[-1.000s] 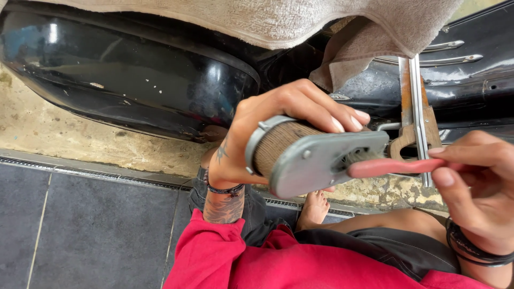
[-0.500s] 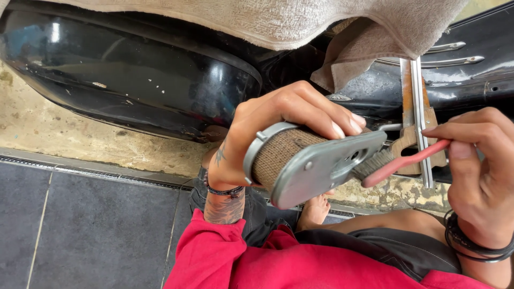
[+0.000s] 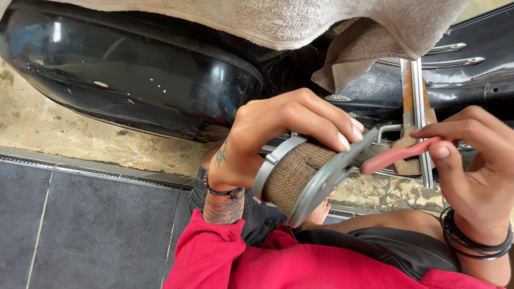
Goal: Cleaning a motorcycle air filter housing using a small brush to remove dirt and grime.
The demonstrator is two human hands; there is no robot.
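My left hand (image 3: pixel 273 134) is wrapped around a short cylinder covered in brown woven cloth (image 3: pixel 292 176) with a metal band and a flat grey metal end plate (image 3: pixel 326 182). The cylinder tilts, its plate facing down and right. My right hand (image 3: pixel 476 171) pinches a red-handled tool (image 3: pixel 396 155) between thumb and fingers. The tool's far end reaches the plate's upper edge, and its tip is hidden there. Both hands are in front of a black vehicle body (image 3: pixel 134 80).
A beige towel (image 3: pixel 278 21) drapes over the black body. A rusty metal strip with chrome rails (image 3: pixel 415 96) runs down behind my right hand. Below are dark floor tiles (image 3: pixel 96 230), a drain grate (image 3: pixel 80 171), a bare foot (image 3: pixel 321 214) and my red shirt.
My left hand has tipped the cylinder so its end plate turns from facing me to nearly edge-on. The red-handled tool has swung from level to slanting upward, and my right hand rose a little.
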